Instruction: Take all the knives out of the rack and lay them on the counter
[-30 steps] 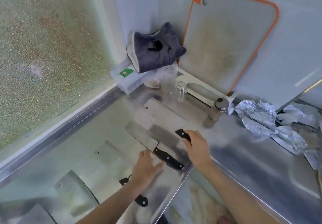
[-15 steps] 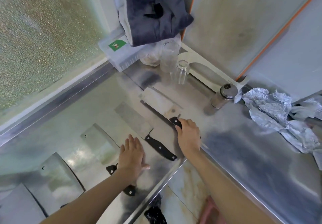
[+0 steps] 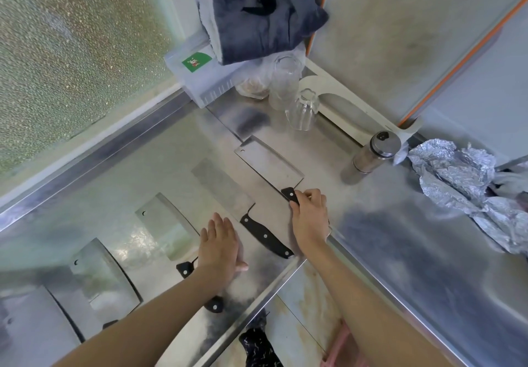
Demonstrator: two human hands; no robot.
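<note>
You are at the laying-down step: your right hand (image 3: 310,218) is closed around the black handle of a cleaver (image 3: 270,163), whose broad blade lies flat on the steel counter (image 3: 400,246) and points away from you toward the two upturned glasses (image 3: 297,95). Only the front end of that handle, with one rivet, shows past your knuckles; the rest is hidden in your grip. Your left hand (image 3: 220,245) is open, fingers together and palm down, resting over the handle of a second cleaver (image 3: 165,223) that lies to the left, gripping nothing. Between your two hands lies a third cleaver (image 3: 225,189), flat, its black handle just beside your right wrist and apart from both hands. Two more blades lie further left near the frame's edge. The rack itself is not in view, so you cannot judge from here whether any knife is left in it. The next move, as it looks, calls for you to let the fingers go and lift the hand straight up off the handle without dragging the blade, since the neighbouring handle sits close and the counter's front edge (image 3: 285,281) is right under your wrist. Then check the rack.
</note>
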